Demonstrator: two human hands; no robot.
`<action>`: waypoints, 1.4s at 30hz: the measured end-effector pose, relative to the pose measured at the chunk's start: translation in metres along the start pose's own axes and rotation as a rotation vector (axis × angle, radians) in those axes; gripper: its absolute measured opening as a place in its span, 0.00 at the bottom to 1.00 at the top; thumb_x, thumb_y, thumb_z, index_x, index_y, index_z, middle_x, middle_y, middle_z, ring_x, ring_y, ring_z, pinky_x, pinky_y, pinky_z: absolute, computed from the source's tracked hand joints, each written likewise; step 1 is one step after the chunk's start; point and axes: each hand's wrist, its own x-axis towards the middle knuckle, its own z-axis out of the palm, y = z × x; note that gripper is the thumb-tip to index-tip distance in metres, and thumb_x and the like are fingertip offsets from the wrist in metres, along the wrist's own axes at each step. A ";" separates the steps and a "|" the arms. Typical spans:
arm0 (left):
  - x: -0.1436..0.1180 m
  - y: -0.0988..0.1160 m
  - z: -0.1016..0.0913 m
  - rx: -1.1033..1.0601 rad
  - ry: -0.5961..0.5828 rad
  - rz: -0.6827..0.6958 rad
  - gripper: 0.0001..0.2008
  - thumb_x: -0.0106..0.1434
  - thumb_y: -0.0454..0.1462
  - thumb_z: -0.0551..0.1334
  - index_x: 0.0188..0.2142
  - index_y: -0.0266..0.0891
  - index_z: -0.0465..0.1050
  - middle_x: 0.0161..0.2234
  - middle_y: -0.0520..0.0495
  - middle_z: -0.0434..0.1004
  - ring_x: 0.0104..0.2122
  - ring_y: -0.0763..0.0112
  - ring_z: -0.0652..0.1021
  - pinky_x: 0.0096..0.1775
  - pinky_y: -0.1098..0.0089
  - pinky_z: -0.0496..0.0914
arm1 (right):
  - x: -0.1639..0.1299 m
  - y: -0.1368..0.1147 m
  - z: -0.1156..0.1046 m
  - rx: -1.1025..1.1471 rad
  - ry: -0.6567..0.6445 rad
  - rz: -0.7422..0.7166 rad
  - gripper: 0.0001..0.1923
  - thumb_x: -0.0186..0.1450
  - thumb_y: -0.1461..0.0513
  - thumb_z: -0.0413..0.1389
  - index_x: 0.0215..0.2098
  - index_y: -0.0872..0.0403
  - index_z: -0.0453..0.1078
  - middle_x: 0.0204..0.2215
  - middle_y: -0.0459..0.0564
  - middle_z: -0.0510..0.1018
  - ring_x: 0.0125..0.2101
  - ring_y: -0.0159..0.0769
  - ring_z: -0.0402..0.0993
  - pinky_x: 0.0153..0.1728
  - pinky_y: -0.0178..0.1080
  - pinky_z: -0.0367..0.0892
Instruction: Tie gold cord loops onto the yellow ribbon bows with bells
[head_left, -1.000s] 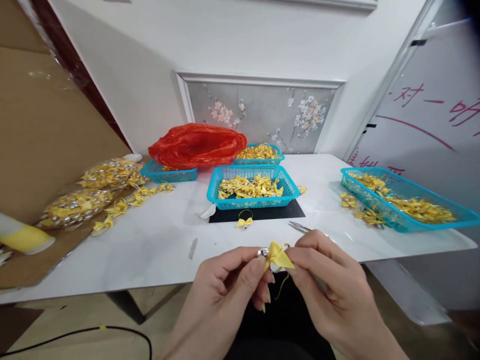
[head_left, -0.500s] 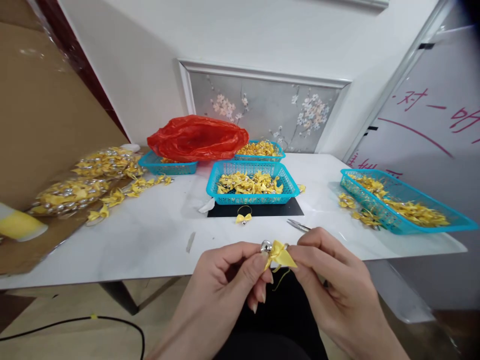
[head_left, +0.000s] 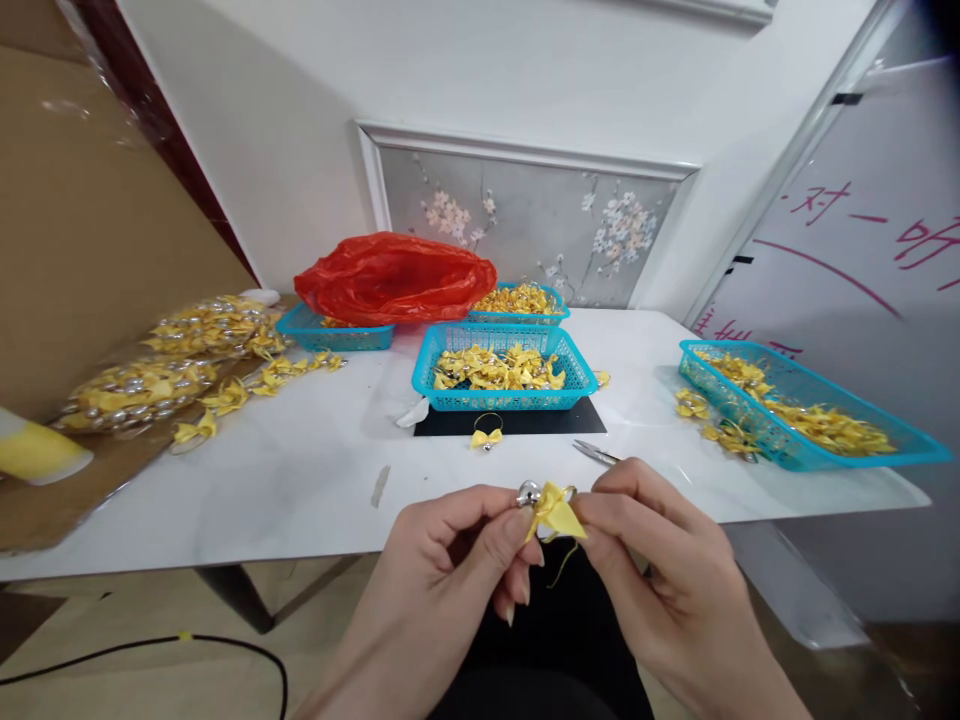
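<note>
Between my hands, over the table's front edge, is a yellow ribbon bow with a small silver bell on its left side. My left hand pinches the bell and the near part of the bow between thumb and forefinger. My right hand is closed at the bow's right side, fingertips on a thin loop of cord or wire. A thin yellow thread end hangs below the bow. Just beyond lie a finished-looking bow with bell and ring and metal scissors, whose handles are hidden behind my right hand.
A blue basket of yellow bows stands on a black mat. Another blue basket is at the right. A red plastic bag covers part of the back baskets. Bagged bows with bells lie left, beside cardboard.
Both hands keep their hold on the bow. The right hand has drawn slightly away from the bow, and more of the thin loop shows at its right side.
</note>
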 end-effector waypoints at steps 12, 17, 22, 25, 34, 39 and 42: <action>-0.001 -0.004 -0.006 -0.077 -0.086 -0.039 0.15 0.68 0.42 0.61 0.27 0.37 0.75 0.20 0.55 0.68 0.21 0.78 0.66 0.25 0.79 0.64 | -0.003 0.005 0.009 0.082 0.018 0.064 0.08 0.70 0.70 0.50 0.35 0.55 0.69 0.27 0.45 0.66 0.28 0.28 0.65 0.27 0.31 0.61; 0.000 -0.003 -0.006 -0.027 -0.076 -0.044 0.15 0.66 0.42 0.61 0.27 0.35 0.77 0.19 0.54 0.68 0.21 0.77 0.67 0.24 0.78 0.65 | -0.005 0.006 0.010 0.060 0.026 0.039 0.08 0.70 0.71 0.50 0.36 0.54 0.68 0.27 0.45 0.66 0.28 0.28 0.64 0.27 0.32 0.60; 0.001 -0.004 -0.004 -0.050 -0.084 -0.058 0.14 0.65 0.41 0.63 0.27 0.35 0.78 0.18 0.55 0.68 0.20 0.77 0.68 0.24 0.78 0.66 | -0.007 0.006 0.015 0.106 0.020 0.049 0.09 0.69 0.71 0.50 0.33 0.54 0.66 0.27 0.44 0.64 0.28 0.29 0.62 0.27 0.33 0.59; 0.000 -0.006 -0.003 -0.131 -0.080 -0.065 0.11 0.65 0.41 0.64 0.30 0.37 0.79 0.21 0.54 0.71 0.22 0.78 0.70 0.25 0.79 0.68 | -0.008 0.007 0.017 0.142 0.025 0.074 0.09 0.69 0.71 0.51 0.33 0.54 0.66 0.27 0.44 0.64 0.29 0.29 0.62 0.28 0.33 0.59; 0.000 -0.003 -0.002 -0.216 -0.114 -0.002 0.07 0.64 0.42 0.66 0.37 0.41 0.78 0.26 0.54 0.75 0.27 0.77 0.74 0.32 0.79 0.71 | -0.008 0.007 0.015 0.156 0.003 0.093 0.10 0.70 0.70 0.50 0.34 0.54 0.68 0.28 0.45 0.64 0.29 0.29 0.63 0.27 0.34 0.59; 0.007 -0.008 0.002 -0.211 -0.054 -0.056 0.11 0.68 0.43 0.62 0.33 0.38 0.74 0.24 0.55 0.72 0.24 0.78 0.72 0.28 0.79 0.69 | -0.009 0.007 0.016 0.147 0.002 0.086 0.09 0.70 0.70 0.49 0.36 0.54 0.67 0.29 0.45 0.64 0.29 0.30 0.62 0.28 0.35 0.59; 0.007 -0.009 0.004 -0.243 -0.048 -0.072 0.11 0.68 0.43 0.62 0.33 0.38 0.73 0.24 0.54 0.72 0.24 0.78 0.71 0.29 0.80 0.68 | -0.009 0.008 0.017 0.126 0.012 0.095 0.09 0.70 0.70 0.48 0.36 0.54 0.67 0.30 0.46 0.65 0.30 0.31 0.64 0.30 0.35 0.61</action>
